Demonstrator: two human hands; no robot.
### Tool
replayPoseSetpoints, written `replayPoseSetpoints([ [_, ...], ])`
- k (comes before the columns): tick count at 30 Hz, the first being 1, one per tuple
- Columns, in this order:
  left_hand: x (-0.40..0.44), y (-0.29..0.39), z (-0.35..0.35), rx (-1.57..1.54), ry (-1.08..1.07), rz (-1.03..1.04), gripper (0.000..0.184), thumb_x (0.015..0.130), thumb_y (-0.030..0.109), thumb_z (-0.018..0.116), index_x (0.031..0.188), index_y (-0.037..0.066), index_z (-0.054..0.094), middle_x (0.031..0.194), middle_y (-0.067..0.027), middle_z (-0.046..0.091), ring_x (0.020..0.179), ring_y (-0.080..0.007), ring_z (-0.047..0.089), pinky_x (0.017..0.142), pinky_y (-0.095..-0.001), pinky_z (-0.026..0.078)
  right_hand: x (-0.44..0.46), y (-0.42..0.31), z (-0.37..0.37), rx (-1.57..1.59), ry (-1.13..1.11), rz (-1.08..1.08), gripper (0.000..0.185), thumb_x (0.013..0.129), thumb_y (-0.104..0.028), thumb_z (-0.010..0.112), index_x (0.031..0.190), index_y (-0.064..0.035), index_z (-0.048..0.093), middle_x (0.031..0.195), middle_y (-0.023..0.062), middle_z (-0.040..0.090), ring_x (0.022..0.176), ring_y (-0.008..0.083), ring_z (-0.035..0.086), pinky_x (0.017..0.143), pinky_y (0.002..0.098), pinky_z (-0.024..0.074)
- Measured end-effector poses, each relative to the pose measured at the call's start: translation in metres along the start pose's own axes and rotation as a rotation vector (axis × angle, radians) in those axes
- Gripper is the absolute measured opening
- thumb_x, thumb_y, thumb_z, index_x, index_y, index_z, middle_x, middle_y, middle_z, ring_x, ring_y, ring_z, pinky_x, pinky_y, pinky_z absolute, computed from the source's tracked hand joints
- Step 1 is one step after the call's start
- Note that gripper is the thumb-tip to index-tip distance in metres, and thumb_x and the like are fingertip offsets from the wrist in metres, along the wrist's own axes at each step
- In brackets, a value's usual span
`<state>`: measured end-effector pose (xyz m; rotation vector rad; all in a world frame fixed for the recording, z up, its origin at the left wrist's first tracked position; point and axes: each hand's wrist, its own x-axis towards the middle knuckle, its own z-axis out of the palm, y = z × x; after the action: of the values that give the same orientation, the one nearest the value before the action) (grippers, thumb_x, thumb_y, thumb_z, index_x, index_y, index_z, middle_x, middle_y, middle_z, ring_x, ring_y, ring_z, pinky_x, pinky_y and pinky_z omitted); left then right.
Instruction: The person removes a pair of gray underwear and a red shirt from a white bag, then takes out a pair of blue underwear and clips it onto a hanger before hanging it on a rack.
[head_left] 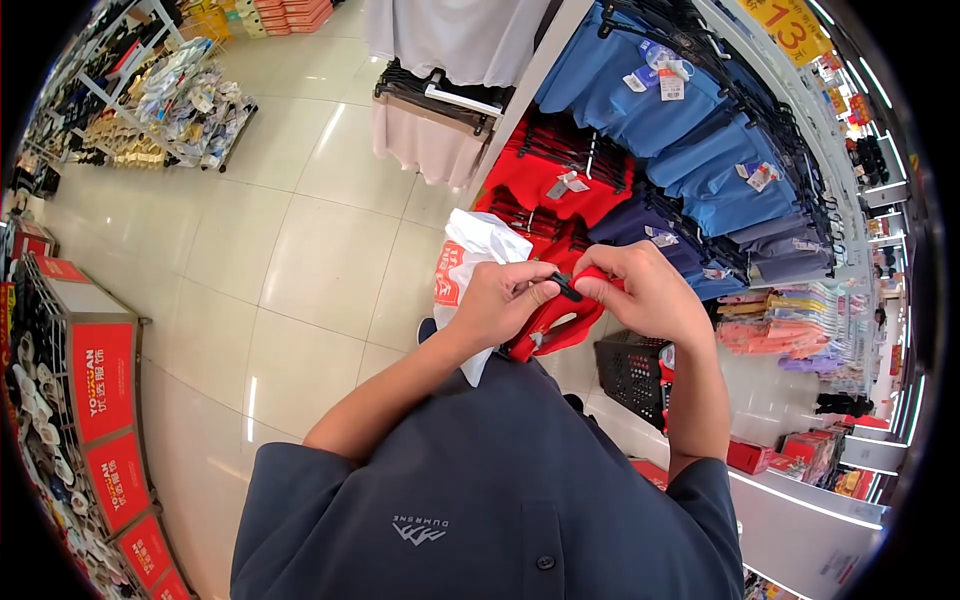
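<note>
One nearly closed left hand pinches a black clip, and the right hand, likewise closed, pinches red cloth just right, which might slip if thinly held.

The right forearm hides one side of the black basket. Up and left of that basket, the left hand covers one end of a small black piece. Above the basket, the price tags' print is too small to read; farther right, the top edge crops a yellow sign.
</note>
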<state>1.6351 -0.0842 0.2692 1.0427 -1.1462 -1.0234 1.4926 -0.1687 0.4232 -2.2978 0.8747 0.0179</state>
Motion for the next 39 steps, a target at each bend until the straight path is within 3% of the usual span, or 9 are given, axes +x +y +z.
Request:
replayPoseSetpoints([
  [2,-0.001,-0.002,0.002,-0.033,-0.015,-0.015,0.014,0.089,0.011,0.067,0.096,-0.001,0.067,0.056,-0.0008,0.045,0.052,-0.0038,0.035,0.047,-0.0242,0.03,0.001,0.013,0.013,0.018,0.189,-0.246,0.016,0.077,-0.011,0.07,0.084,0.0015,0.062,0.066,0.0217,0.058,0.064,0.0401,0.058,0.057,0.0423,0.0456],
  [6,0.004,0.001,-0.003,0.051,-0.039,-0.013,0.02,0.087,0.013,0.07,0.101,0.0,0.068,0.06,0.0008,0.05,0.053,-0.0027,0.037,0.048,-0.0238,0.031,0.005,0.028,0.02,-0.32,0.017,-0.142,0.019,0.076,-0.014,0.072,0.086,0.0001,0.065,0.066,0.02,0.058,0.064,0.0396,0.059,0.059,0.0423,0.0472],
  [9,0.01,-0.008,-0.024,-0.137,0.07,-0.103,0.034,0.079,0.015,0.078,0.108,0.002,0.067,0.074,0.0072,0.055,0.059,-0.0002,0.04,0.052,-0.0203,0.033,-0.015,0.034,-0.006,-0.056,0.208,0.056,0.018,0.076,-0.011,0.073,0.083,0.0032,0.065,0.062,0.0126,0.057,0.055,0.0141,0.053,0.055,0.0295,0.0419],
  [11,0.007,-0.004,-0.053,-0.064,0.067,-0.09,0.036,0.079,0.016,0.079,0.11,0.002,0.067,0.074,0.0074,0.053,0.058,-0.0004,0.038,0.053,-0.0196,0.033,-0.038,0.055,-0.018,0.186,0.449,0.079,0.021,0.079,-0.012,0.073,0.074,0.0032,0.058,0.06,-0.0039,0.049,0.06,0.0044,0.042,0.053,0.0236,0.0347],
  [13,0.007,-0.001,-0.065,0.012,0.07,-0.074,0.039,0.079,0.017,0.079,0.112,0.001,0.066,0.074,0.0076,0.052,0.058,-0.0006,0.036,0.053,-0.0189,0.032,-0.062,0.077,-0.03,0.271,0.561,0.199,0.018,0.08,-0.011,0.072,0.074,0.0016,0.06,0.064,-0.0058,0.053,0.062,0.003,0.044,0.056,0.0215,0.0349],
  [15,0.007,0.002,-0.07,-0.029,0.126,-0.147,0.046,0.08,0.009,0.076,0.121,-0.002,0.059,0.104,0.0,0.064,0.069,-0.0014,0.041,0.064,-0.0173,0.04,-0.08,0.109,-0.024,0.537,0.719,0.205,0.022,0.083,-0.013,0.072,0.071,-0.0021,0.058,0.069,-0.0042,0.055,0.065,0.0034,0.046,0.06,0.0205,0.0354],
  [23,0.025,-0.008,-0.068,-0.064,0.058,-0.202,0.028,0.09,0.017,0.069,0.111,-0.001,0.063,0.093,-0.0019,0.067,0.081,-0.0052,0.057,0.072,-0.0211,0.048,-0.091,0.166,0.04,1.228,0.827,0.163,0.019,0.09,-0.017,0.067,0.1,-0.0002,0.064,0.098,0.0083,0.069,0.087,0.0149,0.065,0.085,0.0286,0.0492],
  [35,0.028,0.006,-0.05,-0.141,0.141,-0.169,0.016,0.093,0.016,0.065,0.092,0.0,0.06,0.088,0.0003,0.063,0.08,-0.0052,0.053,0.074,-0.022,0.045,-0.095,0.166,0.053,0.92,0.599,0.371,0.016,0.084,-0.015,0.074,0.087,-0.0006,0.068,0.073,-0.0045,0.063,0.07,0.0028,0.054,0.069,0.0208,0.0429],
  [39,0.023,0.009,-0.045,-0.127,0.071,-0.16,0.015,0.092,0.014,0.065,0.089,0.002,0.057,0.088,0.0009,0.061,0.08,-0.0049,0.051,0.074,-0.0215,0.044,-0.086,0.166,0.047,0.502,0.767,0.292,0.023,0.085,-0.016,0.07,0.098,0.0028,0.066,0.087,0.0046,0.066,0.08,0.0114,0.06,0.078,0.026,0.047],
])
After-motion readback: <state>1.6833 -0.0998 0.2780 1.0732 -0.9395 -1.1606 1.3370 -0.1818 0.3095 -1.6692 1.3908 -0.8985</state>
